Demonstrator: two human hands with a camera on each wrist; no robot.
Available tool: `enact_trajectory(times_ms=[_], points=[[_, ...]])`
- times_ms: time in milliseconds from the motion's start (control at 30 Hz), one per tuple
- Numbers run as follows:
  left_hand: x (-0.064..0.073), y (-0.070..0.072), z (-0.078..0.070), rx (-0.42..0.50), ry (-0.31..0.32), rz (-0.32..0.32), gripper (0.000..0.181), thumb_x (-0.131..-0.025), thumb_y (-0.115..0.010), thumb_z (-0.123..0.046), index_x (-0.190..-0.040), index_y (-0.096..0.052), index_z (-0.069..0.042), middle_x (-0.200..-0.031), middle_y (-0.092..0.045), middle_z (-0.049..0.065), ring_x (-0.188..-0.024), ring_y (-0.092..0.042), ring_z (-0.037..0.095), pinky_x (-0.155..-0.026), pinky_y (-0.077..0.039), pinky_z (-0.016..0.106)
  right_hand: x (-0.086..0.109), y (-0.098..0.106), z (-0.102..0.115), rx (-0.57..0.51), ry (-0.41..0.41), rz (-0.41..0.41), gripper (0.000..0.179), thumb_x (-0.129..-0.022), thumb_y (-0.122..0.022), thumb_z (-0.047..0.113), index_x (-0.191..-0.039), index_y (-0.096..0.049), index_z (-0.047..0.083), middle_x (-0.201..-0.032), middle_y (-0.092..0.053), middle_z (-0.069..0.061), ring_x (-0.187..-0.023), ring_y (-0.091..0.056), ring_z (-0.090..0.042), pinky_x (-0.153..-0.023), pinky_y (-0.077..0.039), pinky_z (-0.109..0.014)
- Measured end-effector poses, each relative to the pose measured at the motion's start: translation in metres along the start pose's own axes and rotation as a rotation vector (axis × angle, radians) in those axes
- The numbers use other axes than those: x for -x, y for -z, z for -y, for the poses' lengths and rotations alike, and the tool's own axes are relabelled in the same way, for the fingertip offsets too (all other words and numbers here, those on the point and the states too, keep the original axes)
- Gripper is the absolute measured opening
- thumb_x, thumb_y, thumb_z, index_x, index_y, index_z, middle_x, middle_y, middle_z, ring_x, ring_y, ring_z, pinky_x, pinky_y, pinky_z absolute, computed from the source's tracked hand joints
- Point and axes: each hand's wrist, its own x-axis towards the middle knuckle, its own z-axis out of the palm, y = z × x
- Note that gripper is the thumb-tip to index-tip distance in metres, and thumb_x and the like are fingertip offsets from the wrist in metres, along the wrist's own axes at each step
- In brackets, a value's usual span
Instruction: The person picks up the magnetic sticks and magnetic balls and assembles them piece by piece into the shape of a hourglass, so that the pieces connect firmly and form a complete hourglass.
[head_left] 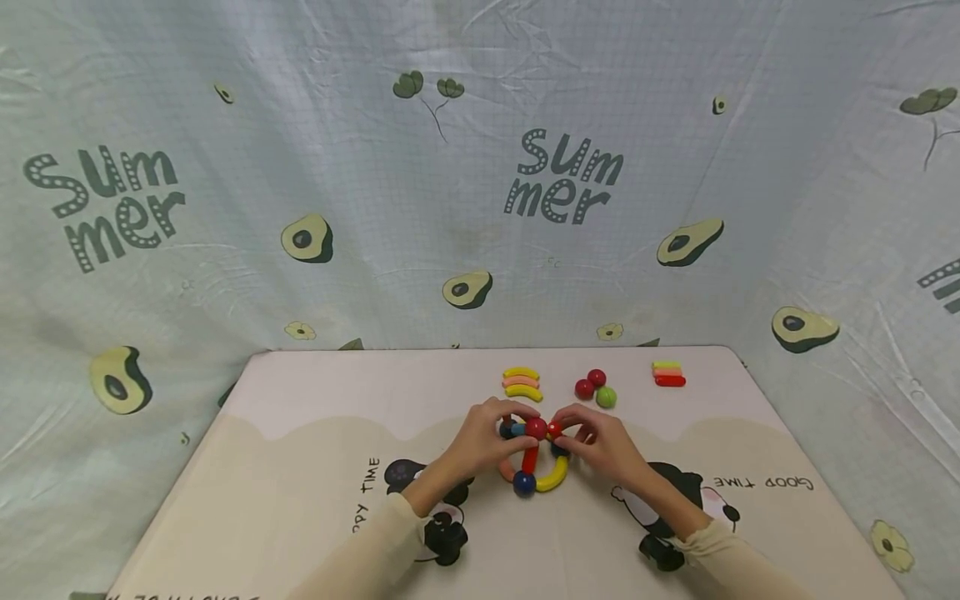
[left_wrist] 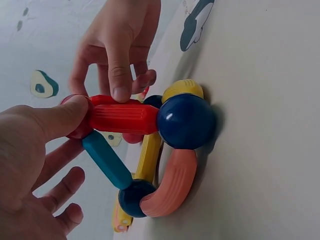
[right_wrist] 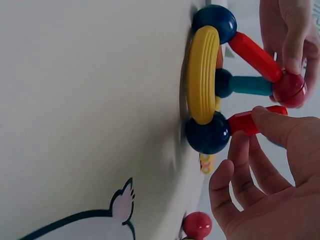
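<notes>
Sleeves [head_left: 375,546] above table [head_left: 300,508] (avocado-print cloth [head_left: 390,192]).

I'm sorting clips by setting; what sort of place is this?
Possibly an indoor play corner: avocado-printed fabric hangs behind a cartoon-printed tabletop bearing a ball-and-rod building toy.

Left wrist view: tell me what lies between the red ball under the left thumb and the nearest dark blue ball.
In the left wrist view, a red rod bridges the red ball and the dark blue ball.
</notes>
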Motion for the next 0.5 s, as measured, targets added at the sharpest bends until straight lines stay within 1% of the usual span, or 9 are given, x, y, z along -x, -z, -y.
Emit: enact_trajectory(times_ms=[100, 233, 400, 500], points=[[0.0005, 0.0016, 0.0006, -0.006, -0.007, -0.009, 0.035, -0.088, -0.083, -0.018, -0.120, -0.074, -0.007, -0.110, -0.076, 0.004, -0.093, -0.062, 0.032, -0.080, -0.053, 0.046, -0.0022, -0.0025, 0.0017, 0.021, 0.034, 0.015, 0.027, -0.091, -0.079, 0.010, -0.116, -0.070, 0.017, -0.105, -0.075, 0.000, -0.075, -0.063, -0.013, -0.070, -0.055, -0.025], [0.0013, 0.0029, 0.0015, -0.005, -0.004, -0.012, 0.035, -0.088, -0.083, -0.017, -0.120, -0.074, -0.008, -0.109, -0.076, 0.004, -0.091, -0.061, 0.030, -0.078, -0.053, 0.045, -0.0038, -0.0062, 0.0046, 0.066, 0.068, 0.043, 0.029, -0.091, -0.078, 0.009, -0.118, -0.071, 0.014, -0.107, -0.074, -0.002, -0.075, -0.061, -0.011, -0.069, -0.055, -0.024], [0.0016, 0.0047, 0.0009, -0.013, -0.003, 0.004, 0.035, -0.089, -0.083, -0.017, -0.122, -0.074, -0.008, -0.110, -0.075, 0.003, -0.091, -0.060, 0.029, -0.077, -0.052, 0.045, -0.0034, -0.0086, 0.0082, 0.082, 0.055, 0.052, 0.030, -0.090, -0.079, 0.008, -0.120, -0.071, 0.012, -0.111, -0.074, -0.003, -0.074, -0.060, -0.009, -0.069, -0.055, -0.023], [0.0009, 0.0060, 0.0009, -0.018, -0.009, 0.014, 0.036, -0.088, -0.083, -0.017, -0.122, -0.074, -0.009, -0.110, -0.075, 0.003, -0.090, -0.060, 0.029, -0.076, -0.051, 0.040, -0.0028, -0.0091, 0.0099, 0.082, 0.051, 0.047, 0.032, -0.090, -0.079, 0.007, -0.120, -0.071, 0.012, -0.111, -0.074, -0.003, -0.074, -0.060, -0.010, -0.069, -0.055, -0.023]])
